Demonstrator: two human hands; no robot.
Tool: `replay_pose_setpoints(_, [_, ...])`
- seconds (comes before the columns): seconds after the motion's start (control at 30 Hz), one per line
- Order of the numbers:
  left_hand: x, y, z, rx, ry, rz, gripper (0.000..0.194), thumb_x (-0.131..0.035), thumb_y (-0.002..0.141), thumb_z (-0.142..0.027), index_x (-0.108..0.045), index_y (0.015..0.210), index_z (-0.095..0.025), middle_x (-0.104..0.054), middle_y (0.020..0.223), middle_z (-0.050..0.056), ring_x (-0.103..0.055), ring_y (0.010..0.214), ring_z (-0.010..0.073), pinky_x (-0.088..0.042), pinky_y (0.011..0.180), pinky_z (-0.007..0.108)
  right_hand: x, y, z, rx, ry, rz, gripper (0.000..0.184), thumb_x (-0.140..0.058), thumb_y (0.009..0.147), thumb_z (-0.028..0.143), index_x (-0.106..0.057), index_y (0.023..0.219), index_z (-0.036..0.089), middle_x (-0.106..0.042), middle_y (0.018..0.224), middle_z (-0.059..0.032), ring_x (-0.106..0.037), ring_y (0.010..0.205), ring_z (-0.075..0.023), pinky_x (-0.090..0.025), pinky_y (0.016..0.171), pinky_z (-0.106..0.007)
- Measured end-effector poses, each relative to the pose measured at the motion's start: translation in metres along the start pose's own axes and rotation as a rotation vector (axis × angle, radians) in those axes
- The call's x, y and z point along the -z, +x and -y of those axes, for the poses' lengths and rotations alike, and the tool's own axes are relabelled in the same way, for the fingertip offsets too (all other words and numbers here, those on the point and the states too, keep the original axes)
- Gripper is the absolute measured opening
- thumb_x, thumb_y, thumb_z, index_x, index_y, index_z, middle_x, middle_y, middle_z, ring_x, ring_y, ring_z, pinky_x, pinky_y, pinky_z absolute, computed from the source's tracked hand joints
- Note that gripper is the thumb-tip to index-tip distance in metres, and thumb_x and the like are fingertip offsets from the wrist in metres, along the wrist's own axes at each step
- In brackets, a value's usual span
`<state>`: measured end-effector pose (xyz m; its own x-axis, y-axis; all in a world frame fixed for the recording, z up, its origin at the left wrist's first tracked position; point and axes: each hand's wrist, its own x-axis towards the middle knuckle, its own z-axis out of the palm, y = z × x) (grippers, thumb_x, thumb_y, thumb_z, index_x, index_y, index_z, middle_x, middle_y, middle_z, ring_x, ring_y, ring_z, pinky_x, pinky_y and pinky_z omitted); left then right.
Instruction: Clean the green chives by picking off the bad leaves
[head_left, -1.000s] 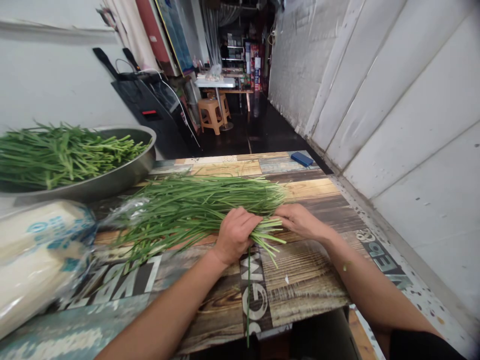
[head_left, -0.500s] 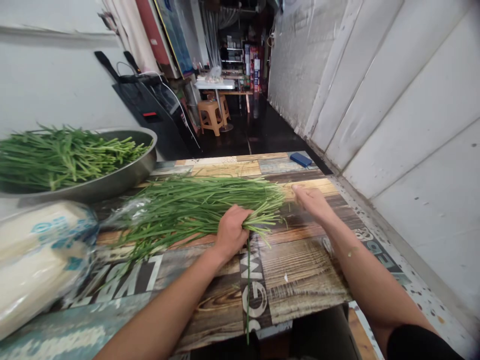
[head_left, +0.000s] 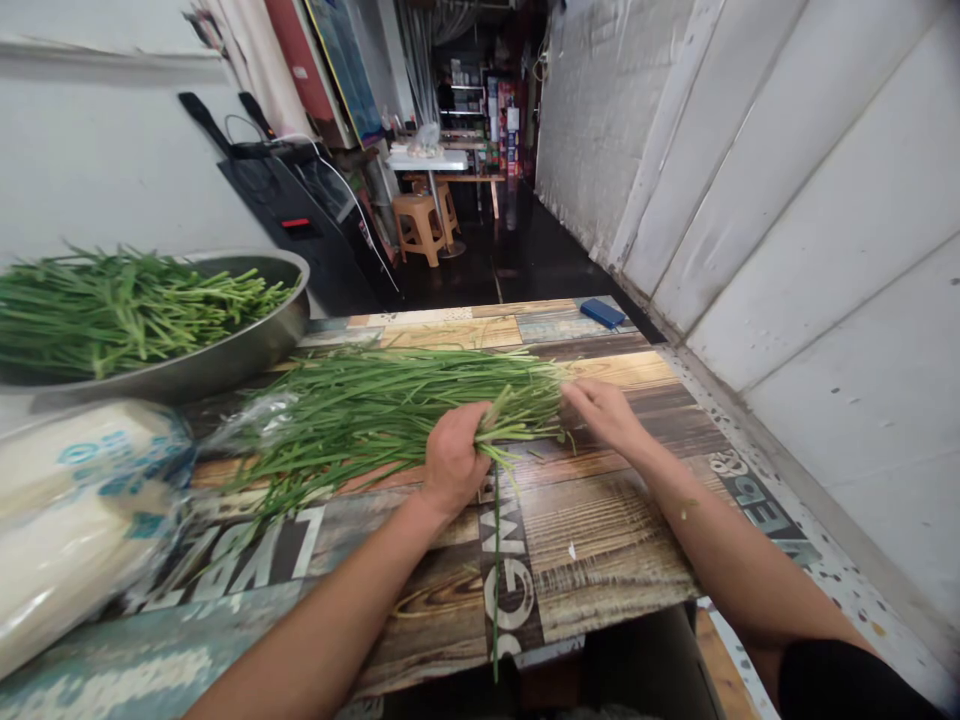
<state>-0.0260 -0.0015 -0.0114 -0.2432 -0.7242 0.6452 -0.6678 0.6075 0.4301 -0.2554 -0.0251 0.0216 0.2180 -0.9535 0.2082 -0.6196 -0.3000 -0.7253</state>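
Green stalks (head_left: 517, 412) clasped by the left hand (head_left: 454, 450) could scatter if it loosens; whether the right hand (head_left: 606, 412) grips is unclear.

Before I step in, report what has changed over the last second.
The right hand drew away rightward, then came back left to the stem ends; whether it holds any is unclear. The left hand shifted slightly left, its grip still on green stems. The bowl, bag and blue object stayed put.

A wood-patterned table (head_left: 615, 490) holds long green stalks (head_left: 382, 400), a plastic-wrapped white package (head_left: 82, 510) and a blue box (head_left: 602, 313), with a metal bowl (head_left: 251, 350) at left.
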Motion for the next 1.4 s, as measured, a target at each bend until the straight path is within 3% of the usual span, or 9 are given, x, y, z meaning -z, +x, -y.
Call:
replay_pose_setpoints(0.17, [-0.002,-0.004,0.005,0.031,-0.023,-0.115,0.030,-0.046,0.083,-0.019,-0.054,0.112,-0.017,-0.066,0.100,0.007,-0.061,0.091,0.0187,-0.047,0.081,0.030,-0.006,0.000,-0.012,0.231,-0.382,0.280,0.014,-0.064,0.079,0.027,-0.065,0.071,0.016,-0.059,0.075,-0.0051,-0.053,0.076,-0.0161,-0.037,0.067,-0.025])
replay_pose_setpoints(0.3, [-0.001,-0.001,0.002,-0.011,0.008,-0.124,0.026,-0.048,0.084,-0.018,-0.056,0.108,-0.017,-0.067,0.097,0.007,-0.060,0.088,0.0188,-0.046,0.079,0.031,-0.012,-0.001,-0.010,0.281,-0.452,0.285,0.010,-0.063,0.079,0.022,-0.064,0.072,0.015,-0.059,0.078,-0.0068,-0.052,0.081,-0.0177,-0.038,0.071,-0.027])
replay_pose_setpoints(0.47, [0.004,0.005,-0.005,-0.038,-0.045,-0.027,0.019,-0.048,0.085,-0.018,-0.061,0.099,-0.018,-0.068,0.090,0.006,-0.059,0.083,0.0180,-0.044,0.076,0.031,0.005,-0.003,0.005,0.304,-0.111,0.296,0.019,-0.053,0.086,0.026,-0.058,0.072,0.015,-0.055,0.074,-0.0030,-0.050,0.073,-0.0137,-0.039,0.069,-0.026])
replay_pose_setpoints(0.63, [0.007,0.009,-0.009,-0.060,-0.109,0.074,0.024,-0.047,0.087,-0.019,-0.063,0.104,-0.020,-0.068,0.104,0.006,-0.056,0.097,0.0189,-0.040,0.084,0.034,0.019,-0.007,0.015,0.084,0.222,0.446,0.027,-0.049,0.087,0.040,-0.055,0.079,0.015,-0.048,0.061,0.0034,-0.044,0.055,-0.0091,-0.035,0.053,-0.022])
replay_pose_setpoints(0.83, [0.006,0.009,-0.009,-0.140,-0.010,0.210,0.024,-0.051,0.086,-0.019,-0.065,0.104,-0.022,-0.071,0.091,0.004,-0.054,0.085,0.0191,-0.032,0.073,0.035,0.016,-0.006,0.015,0.098,0.224,0.387,0.031,-0.050,0.086,0.043,-0.059,0.077,0.015,-0.049,0.060,0.0033,-0.041,0.055,-0.0085,-0.033,0.054,-0.021])
replay_pose_setpoints(0.97, [0.008,0.008,-0.011,-0.229,0.072,0.261,0.019,-0.050,0.086,-0.020,-0.065,0.097,-0.020,-0.068,0.080,0.005,-0.052,0.078,0.0187,-0.029,0.069,0.035,0.001,-0.009,0.016,0.175,0.055,0.344,0.025,-0.051,0.086,0.036,-0.064,0.082,0.015,-0.056,0.063,0.0009,-0.046,0.058,-0.0101,-0.034,0.055,-0.022])
replay_pose_setpoints(1.13, [0.008,0.008,-0.011,-0.326,0.099,0.320,0.020,-0.048,0.085,-0.018,-0.064,0.096,-0.019,-0.066,0.077,0.005,-0.053,0.076,0.0188,-0.029,0.069,0.035,-0.016,-0.010,0.016,0.343,-0.192,0.393,0.028,-0.051,0.086,0.033,-0.058,0.064,0.016,-0.057,0.062,-0.0007,-0.043,0.057,-0.0105,-0.028,0.054,-0.023])
replay_pose_setpoints(1.33, [0.009,0.010,-0.001,-0.326,0.083,0.269,0.022,-0.050,0.081,-0.015,-0.063,0.099,-0.018,-0.068,0.080,0.005,-0.054,0.076,0.0189,-0.029,0.067,0.035,0.013,-0.002,0.008,0.248,-0.042,0.457,0.043,-0.041,0.091,0.043,-0.058,0.064,0.015,-0.056,0.058,0.0009,-0.047,0.057,-0.0100,-0.034,0.057,-0.022])
replay_pose_setpoints(1.4, [0.009,0.010,0.004,-0.291,0.083,0.207,0.021,-0.051,0.081,-0.016,-0.063,0.098,-0.017,-0.069,0.081,0.005,-0.055,0.076,0.0191,-0.030,0.067,0.035,0.029,0.001,0.000,0.178,0.034,0.352,0.045,-0.042,0.089,0.048,-0.058,0.062,0.015,-0.055,0.057,0.0012,-0.047,0.056,-0.0101,-0.035,0.058,-0.022])
